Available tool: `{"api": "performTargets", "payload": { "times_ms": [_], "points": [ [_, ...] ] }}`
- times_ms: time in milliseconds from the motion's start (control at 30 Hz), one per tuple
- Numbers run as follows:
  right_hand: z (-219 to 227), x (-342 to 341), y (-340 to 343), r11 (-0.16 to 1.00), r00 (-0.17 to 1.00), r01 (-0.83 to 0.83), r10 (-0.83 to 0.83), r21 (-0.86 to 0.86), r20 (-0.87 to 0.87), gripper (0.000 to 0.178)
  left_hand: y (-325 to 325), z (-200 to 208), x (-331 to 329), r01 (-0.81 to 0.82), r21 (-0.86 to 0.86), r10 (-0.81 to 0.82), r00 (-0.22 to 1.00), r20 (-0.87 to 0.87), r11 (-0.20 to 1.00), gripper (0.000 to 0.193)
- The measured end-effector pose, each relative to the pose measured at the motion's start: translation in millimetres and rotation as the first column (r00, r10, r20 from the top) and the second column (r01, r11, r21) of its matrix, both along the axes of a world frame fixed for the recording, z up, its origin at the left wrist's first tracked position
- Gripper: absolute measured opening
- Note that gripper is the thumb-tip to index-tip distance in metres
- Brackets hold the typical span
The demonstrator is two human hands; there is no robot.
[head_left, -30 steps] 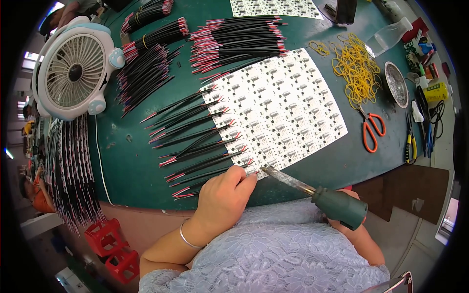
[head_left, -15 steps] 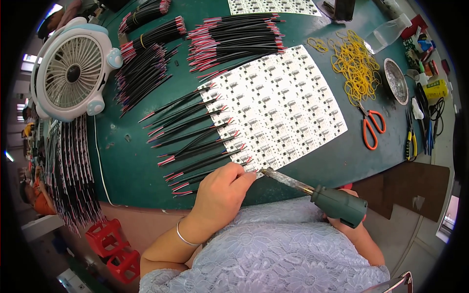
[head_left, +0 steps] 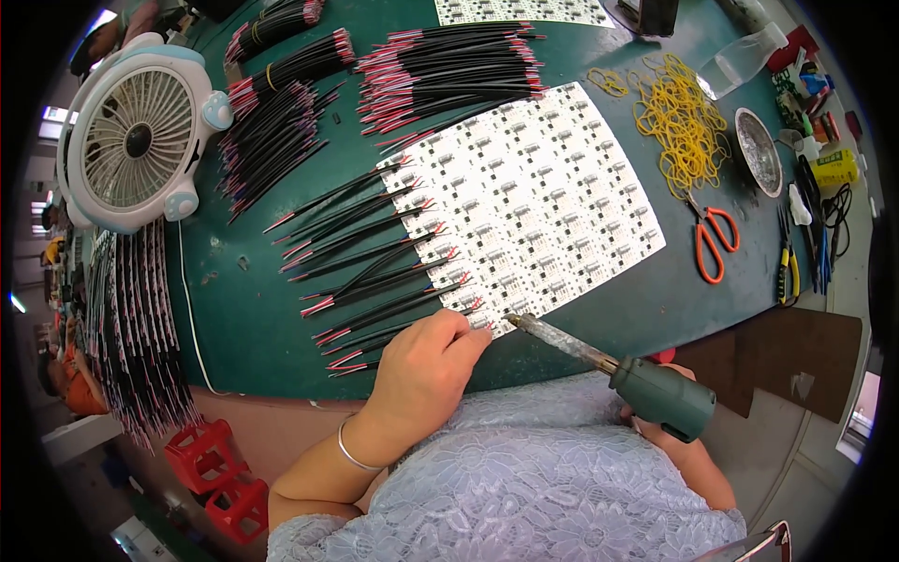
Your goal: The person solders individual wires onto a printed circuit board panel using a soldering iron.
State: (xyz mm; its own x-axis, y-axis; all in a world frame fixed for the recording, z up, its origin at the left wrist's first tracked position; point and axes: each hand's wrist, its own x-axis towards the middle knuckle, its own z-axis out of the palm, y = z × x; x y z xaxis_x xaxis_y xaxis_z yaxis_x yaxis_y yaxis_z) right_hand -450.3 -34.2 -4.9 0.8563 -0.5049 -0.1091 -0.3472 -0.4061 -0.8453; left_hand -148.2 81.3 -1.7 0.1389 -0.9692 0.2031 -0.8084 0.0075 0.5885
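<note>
My right hand (head_left: 676, 444) is wrapped round the green handle of a soldering iron (head_left: 660, 395). The iron's bare metal tip points left, just above the near corner of a white circuit board panel (head_left: 581, 211). At that same corner my left hand (head_left: 421, 367) pinches a wire with a black sheath; a red end shows by the fingertips, while the rest is mostly hidden under the hand. Along the panel's left edge lie several black wires (head_left: 361, 239), their red ends resting on the board's pads.
Bundles of black wires (head_left: 449, 75) lie beyond the panel. A white fan (head_left: 139, 140) stands at the left. On the right are yellow rubber bands (head_left: 679, 131), orange-handled scissors (head_left: 704, 253), a metal bowl (head_left: 758, 155), pliers (head_left: 787, 267) and a clear bottle (head_left: 744, 64).
The soldering iron has drawn back slightly to the right, its tip shifting away from my left fingertips. My left hand keeps its pinch at the panel's corner.
</note>
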Motion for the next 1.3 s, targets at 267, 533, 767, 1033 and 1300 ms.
{"api": "performTargets", "payload": {
  "times_ms": [267,533,767,1033,1300],
  "points": [
    [5.5,9.8,2.7,0.997,0.996,-0.004,0.012,-0.079,0.091,0.05,-0.7,-4.1,1.4,-0.019,-0.02,0.018,0.998,-0.054,1.0,0.018],
    [10.9,11.7,4.2,0.988,0.999,-0.027,0.032,-0.151,0.032,0.045,0.5,-2.9,2.9,0.004,-0.004,-0.004,0.997,-0.082,1.0,0.018],
    [4.8,3.7,4.3,0.996,0.998,0.015,-0.01,-0.082,0.062,0.041,-3.0,-2.6,4.7,0.01,-0.003,-0.01,0.997,-0.074,1.0,0.018],
    [22.0,41.0,-19.0,0.643,0.668,0.42,-0.697,0.64,0.262,0.051,11.1,3.3,9.8,0.02,0.012,-0.019,0.998,-0.063,1.0,0.017],
    [-9.4,81.8,-65.7,0.535,0.556,0.295,-0.77,0.792,0.313,0.042,3.3,32.5,54.5,0.163,-0.002,-0.163,0.985,-0.057,0.987,0.014]
  ]
}}
